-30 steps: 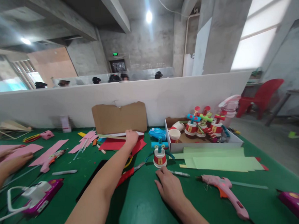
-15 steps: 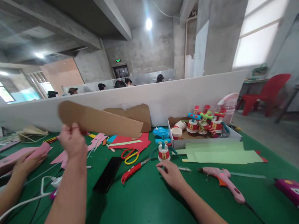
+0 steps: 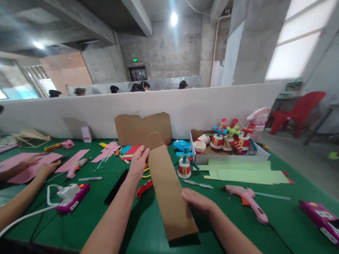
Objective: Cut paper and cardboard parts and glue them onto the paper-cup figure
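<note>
A long brown cardboard strip (image 3: pixel 170 193), rounded at its far end, slants over the green table in front of me. My left hand (image 3: pixel 139 161) grips its left edge near the far end. On the right edge, nearer me, rests my right hand (image 3: pixel 198 202), its thumb against the cardboard and its other fingers hidden beneath or behind. Just beyond the strip stands a paper-cup figure (image 3: pixel 184 165) with blue parts. A red utility knife (image 3: pixel 144 189) and yellow-handled scissors (image 3: pixel 146 172) are partly covered by the strip and my left hand.
A black phone (image 3: pixel 116 186) lies left of the strip. On the right are a pink glue gun (image 3: pixel 251 198), green paper (image 3: pixel 249 175) and a box (image 3: pixel 232 160) of figures. Another person's hands (image 3: pixel 45 170) handle pink paper at far left, beyond a purple power strip (image 3: pixel 74 199).
The cardboard strip has swung from the upper left to the middle, its square end now toward me. My right hand has come to its edge. The other person's hands have shifted on the pink paper.
</note>
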Available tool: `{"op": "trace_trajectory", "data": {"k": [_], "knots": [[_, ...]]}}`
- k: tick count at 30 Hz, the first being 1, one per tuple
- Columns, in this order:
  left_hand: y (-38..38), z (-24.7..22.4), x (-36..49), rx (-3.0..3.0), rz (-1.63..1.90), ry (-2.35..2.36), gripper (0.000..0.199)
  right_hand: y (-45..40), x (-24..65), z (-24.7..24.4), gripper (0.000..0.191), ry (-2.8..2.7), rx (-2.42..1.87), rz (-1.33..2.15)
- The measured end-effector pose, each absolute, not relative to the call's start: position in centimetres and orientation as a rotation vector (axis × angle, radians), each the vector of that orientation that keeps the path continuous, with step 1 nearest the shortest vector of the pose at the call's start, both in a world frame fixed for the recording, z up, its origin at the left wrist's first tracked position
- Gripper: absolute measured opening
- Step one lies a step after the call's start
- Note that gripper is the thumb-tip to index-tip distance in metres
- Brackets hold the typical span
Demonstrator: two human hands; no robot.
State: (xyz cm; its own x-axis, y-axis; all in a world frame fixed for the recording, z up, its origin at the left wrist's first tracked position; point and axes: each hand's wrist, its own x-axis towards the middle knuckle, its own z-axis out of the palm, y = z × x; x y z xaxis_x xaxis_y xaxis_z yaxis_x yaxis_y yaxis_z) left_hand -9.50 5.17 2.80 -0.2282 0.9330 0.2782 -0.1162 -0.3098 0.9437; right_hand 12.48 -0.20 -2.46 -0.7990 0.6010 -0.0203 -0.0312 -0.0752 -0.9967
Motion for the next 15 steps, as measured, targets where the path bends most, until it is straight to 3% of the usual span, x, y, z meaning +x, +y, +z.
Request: {"op": "trace_trajectory", "data": {"k": [6,10,15], "knots": [[6.0,2.5,-8.9,1.504,1.465,1.178,0.049,0.1,13.4,-1.5,0.055,-1.700,-0.828,1.817],[9.3,1.8,-12.6,2.031,0.828,2.072,0.040,1.1,13.5,-2.0,0.056,-1.414,-0.981,1.480],[14.6,0.1,-14.1,2.134,0.458,2.329,0.029,1.6,13.4,-2.0,0.060,-1.263,-1.001,1.316]]}}
